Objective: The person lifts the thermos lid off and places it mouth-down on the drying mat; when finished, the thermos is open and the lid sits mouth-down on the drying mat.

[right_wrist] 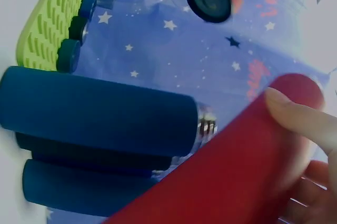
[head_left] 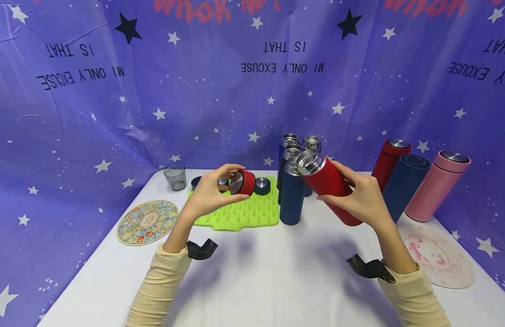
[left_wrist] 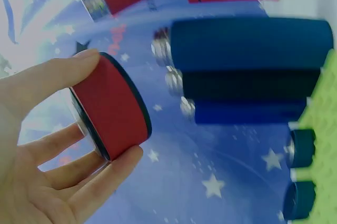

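Observation:
In my left hand I hold a red thermos lid with a steel top, pinched between thumb and fingers above a green mat. The left wrist view shows the red lid side-on, its dark rim facing away from the palm. My right hand grips a red thermos bottle, tilted so its bare steel mouth points up and left. Lid and bottle are apart. Right behind the bottle stand several dark blue and black lidless thermos bottles.
Dark lids sit on the green mat. A glass and a patterned round mat lie to the left. At right stand capped red, blue and pink thermoses, near a pale round mat.

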The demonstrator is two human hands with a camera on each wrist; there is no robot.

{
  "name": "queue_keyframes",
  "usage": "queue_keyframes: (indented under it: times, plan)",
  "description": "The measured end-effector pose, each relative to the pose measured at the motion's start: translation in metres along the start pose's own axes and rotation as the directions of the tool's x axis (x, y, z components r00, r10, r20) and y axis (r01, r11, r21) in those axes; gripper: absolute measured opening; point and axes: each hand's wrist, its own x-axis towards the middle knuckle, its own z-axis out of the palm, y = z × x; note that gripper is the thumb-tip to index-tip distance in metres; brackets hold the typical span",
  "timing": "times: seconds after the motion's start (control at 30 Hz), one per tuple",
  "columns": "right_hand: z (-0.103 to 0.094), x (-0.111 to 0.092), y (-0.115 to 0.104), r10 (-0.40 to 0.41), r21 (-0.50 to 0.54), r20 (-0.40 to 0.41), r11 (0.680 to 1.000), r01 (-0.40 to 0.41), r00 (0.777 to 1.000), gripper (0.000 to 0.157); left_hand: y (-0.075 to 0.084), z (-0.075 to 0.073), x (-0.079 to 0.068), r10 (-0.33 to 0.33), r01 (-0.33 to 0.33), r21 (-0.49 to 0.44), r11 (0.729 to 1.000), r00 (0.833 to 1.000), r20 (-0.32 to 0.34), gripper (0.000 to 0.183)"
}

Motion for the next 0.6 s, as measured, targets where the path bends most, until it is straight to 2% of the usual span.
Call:
queue_keyframes:
  times: [0.1, 0.2, 0.37, 0.6]
  plan:
    - [-0.001, -0.002, 0.006, 0.104, 0.064, -0.04, 0.993, -0.102, 0.994, 0.08, -0.013, -0.008, -0.004, -0.041, 0.04, 0.046, 0.998, 0.999, 0.022, 0.062]
    - [-0.001, -0.002, 0.012, 0.194, 0.099, -0.075, 0.977, -0.187, 0.978, 0.078, -0.028, -0.016, -0.008, -0.076, 0.073, 0.105, 0.992, 0.997, 0.027, 0.063]
    - [0.002, 0.001, 0.021, 0.277, 0.128, -0.103, 0.956, -0.263, 0.955, 0.076, -0.056, -0.029, -0.016, -0.147, 0.141, 0.183, 0.973, 0.989, 0.02, 0.064]
    - [0.012, 0.002, 0.036, 0.393, 0.184, -0.074, 0.909, -0.374, 0.917, 0.079, -0.098, -0.045, -0.025, -0.259, 0.247, 0.275, 0.929, 0.966, 0.01, 0.065]
